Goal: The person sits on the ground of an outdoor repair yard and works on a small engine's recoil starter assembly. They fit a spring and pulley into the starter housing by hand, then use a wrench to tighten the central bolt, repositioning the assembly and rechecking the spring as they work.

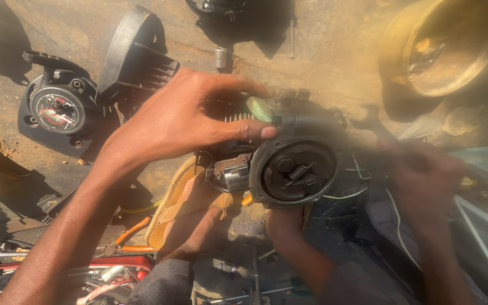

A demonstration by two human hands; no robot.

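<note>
The left hand point(184, 116) is reaching in from the lower left and is resting on top of a small engine point(286, 155) that is sitting on the sandy ground point(334, 51) at centre frame. The fingers are closed around the engine's upper edge, with the thumb point(249, 131) pressing flat along the housing just above the round opening. A pale green part point(261, 108) is showing between thumb and forefinger.

The engine's round side housing is facing the camera, uncovered, exposing a coil spring point(296, 171) and bolt heads inside. A foot in a tan sandal point(179, 200) is bracing against the engine's left side, touching it.

The right hand point(425, 175) is lying well to the right of the engine, blurred; its fingers are looking curled, but whether it is gripping anything cannot be told. Thin white wires point(393, 212) are trailing beside it.

Surroundings: a black engine cover with a round red-marked cap point(60, 110) is lying upper left, with a black finned shroud point(134, 53) just beside it. A small metal socket point(221, 57) is standing on the ground above the left hand. Orange-handled pliers point(128, 234) are lying lower left, near a red tray of tools point(114, 265). A gold-coloured round vessel point(441, 51) is filling the upper right corner, out of focus.
</note>
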